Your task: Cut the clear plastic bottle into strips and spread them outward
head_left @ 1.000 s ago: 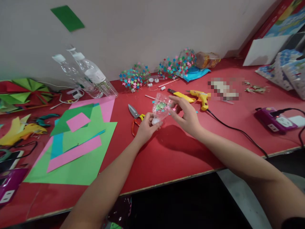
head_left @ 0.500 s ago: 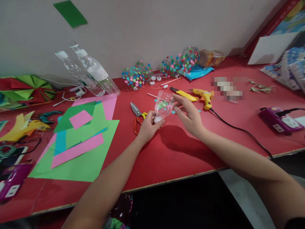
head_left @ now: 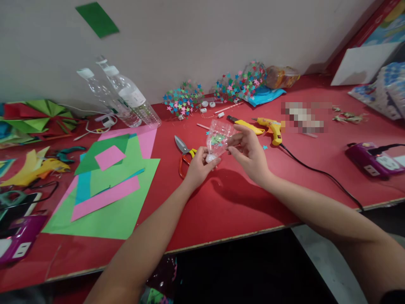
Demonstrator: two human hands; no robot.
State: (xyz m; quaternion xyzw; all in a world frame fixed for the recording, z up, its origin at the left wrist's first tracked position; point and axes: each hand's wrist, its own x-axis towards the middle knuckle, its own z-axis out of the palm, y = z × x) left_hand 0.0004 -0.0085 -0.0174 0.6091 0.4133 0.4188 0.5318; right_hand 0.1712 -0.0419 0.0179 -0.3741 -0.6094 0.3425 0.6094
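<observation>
My left hand (head_left: 200, 164) is closed around the capped lower end of a clear plastic bottle top (head_left: 218, 134). That piece is held neck down, its wide cut end tilted up and away. Small green and blue stars show in or through the clear plastic. Beside its right wall is my right hand (head_left: 248, 152), fingers curved and apart, the tips at the plastic; whether they touch it I cannot tell. Scissors (head_left: 185, 154) with red and yellow handles lie just left of my left hand. Beyond my right hand lie a yellow utility knife (head_left: 248, 126) and a yellow glue gun (head_left: 270, 130).
Coloured paper sheets (head_left: 107, 190) cover the table's left part. Two empty bottles (head_left: 129, 95) lean on the wall near star-covered clear pieces (head_left: 183, 99). A black cord (head_left: 316, 168) runs right of my arm, near a purple power strip (head_left: 373, 159). Teal-handled pliers (head_left: 68, 154) lie left.
My right hand's fingers have curled slightly and shifted at the bottle top's side. My left hand keeps its hold. The whole view has shifted slightly.
</observation>
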